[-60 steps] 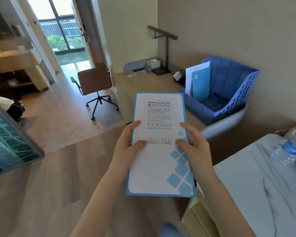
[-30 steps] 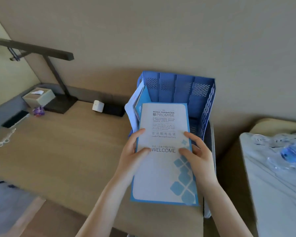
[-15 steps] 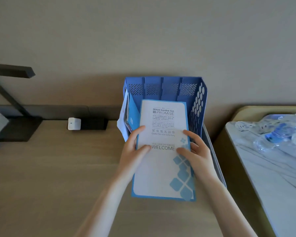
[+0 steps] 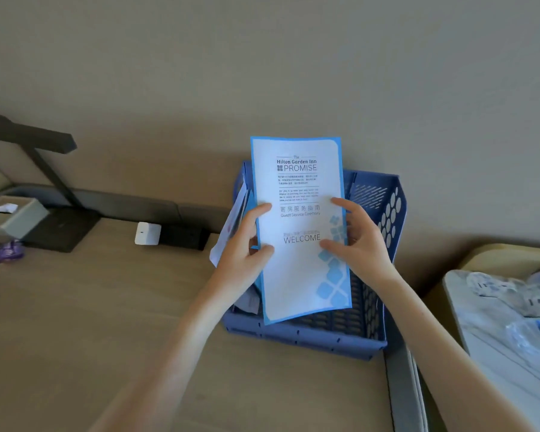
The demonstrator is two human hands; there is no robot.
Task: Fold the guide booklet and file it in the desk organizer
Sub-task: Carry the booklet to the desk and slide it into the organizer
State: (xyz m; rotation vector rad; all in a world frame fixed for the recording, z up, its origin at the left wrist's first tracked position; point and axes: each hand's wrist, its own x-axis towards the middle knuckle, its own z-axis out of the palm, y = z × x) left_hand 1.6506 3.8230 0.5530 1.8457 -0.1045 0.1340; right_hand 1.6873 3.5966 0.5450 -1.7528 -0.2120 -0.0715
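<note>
Since half a second ago the booklet point(image 4: 300, 232) has tipped up nearly upright over the blue organizer point(image 4: 306, 338), its lower edge now inside the tray. Far left of my hands I see a tissue box point(image 4: 11, 215), a lamp base point(image 4: 60, 230) and a white plug point(image 4: 147, 233). My left hand point(image 4: 247, 244) and right hand point(image 4: 356, 241) pinch the booklet's side edges. Papers point(image 4: 231, 226) behind my left hand are mostly hidden. Water bottles point(image 4: 512, 294) to the right look blurred. The desk point(image 4: 106, 322) is tan wood against a beige wall.
</note>
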